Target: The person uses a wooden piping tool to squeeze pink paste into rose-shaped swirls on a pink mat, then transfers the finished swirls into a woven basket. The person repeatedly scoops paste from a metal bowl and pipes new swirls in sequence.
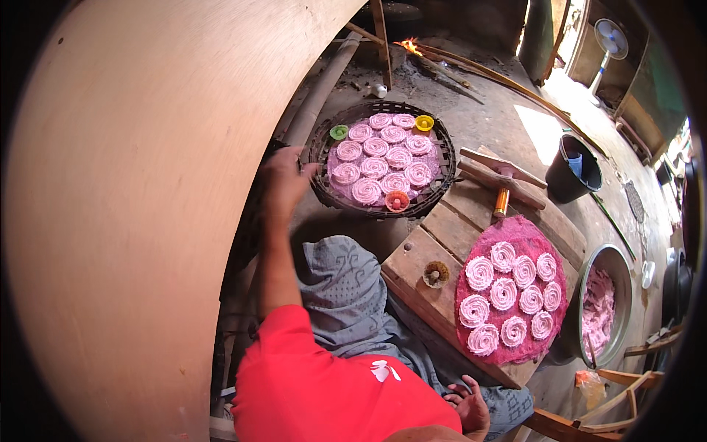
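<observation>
My left hand [283, 180] reaches forward and grips the near left rim of a round dark woven tray [434, 193]. The tray lies on the ground and holds several pink noodle coils [374, 168] on a pink cloth, with small green, yellow and red cups among them. My right hand [469, 405] rests on my lap, fingers loosely curled and holding nothing. Beside it a low wooden board [420, 258] carries a round pink mat [515, 236] with several more pink coils [503, 293].
A large curved plywood sheet [132, 221] fills the left side. A wooden press with an orange barrel [502, 193] lies on the board's far end. A metal bowl of pink dough [600, 309] and a black bucket [574, 173] stand right. A fire [409, 47] burns beyond.
</observation>
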`<state>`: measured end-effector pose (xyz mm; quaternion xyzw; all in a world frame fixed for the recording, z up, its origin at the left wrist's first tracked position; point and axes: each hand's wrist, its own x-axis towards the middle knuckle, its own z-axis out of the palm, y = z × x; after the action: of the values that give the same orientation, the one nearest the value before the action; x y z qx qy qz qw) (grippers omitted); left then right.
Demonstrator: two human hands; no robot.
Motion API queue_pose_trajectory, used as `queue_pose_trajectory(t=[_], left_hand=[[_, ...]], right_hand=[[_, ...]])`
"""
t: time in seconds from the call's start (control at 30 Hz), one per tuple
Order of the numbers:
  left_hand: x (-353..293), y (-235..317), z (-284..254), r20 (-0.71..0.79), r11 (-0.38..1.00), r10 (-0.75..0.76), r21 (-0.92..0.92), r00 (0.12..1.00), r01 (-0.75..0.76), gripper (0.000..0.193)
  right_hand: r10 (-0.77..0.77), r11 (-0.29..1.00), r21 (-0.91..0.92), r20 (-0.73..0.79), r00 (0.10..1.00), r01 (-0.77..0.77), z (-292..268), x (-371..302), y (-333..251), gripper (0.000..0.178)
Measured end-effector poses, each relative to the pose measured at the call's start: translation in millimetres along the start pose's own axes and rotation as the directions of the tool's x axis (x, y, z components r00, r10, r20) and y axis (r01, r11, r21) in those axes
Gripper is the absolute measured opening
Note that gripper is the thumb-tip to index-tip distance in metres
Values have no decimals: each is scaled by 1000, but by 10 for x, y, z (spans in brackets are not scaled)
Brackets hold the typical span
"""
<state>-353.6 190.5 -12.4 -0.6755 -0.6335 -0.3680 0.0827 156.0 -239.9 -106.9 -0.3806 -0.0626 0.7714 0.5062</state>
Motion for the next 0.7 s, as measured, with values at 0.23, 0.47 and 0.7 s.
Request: queue_pose_trajectory(t=[0.23,0.47,0.7], left_hand=[[-761,-1720,-758,56,684,-547,606,835,407,58],[-938,-1609,-862,213,771,-584,446,783,454,54],[-795,-1394,-904,14,749,-488,520,873,410,51]], right_hand=[[1,1000,-24,-10,1000,-1,95,27,-29,70],[1,999,-41,46,999,0,165,22,-68,69],[9,1000,4,37,999,-10,48,-14,-22,69]])
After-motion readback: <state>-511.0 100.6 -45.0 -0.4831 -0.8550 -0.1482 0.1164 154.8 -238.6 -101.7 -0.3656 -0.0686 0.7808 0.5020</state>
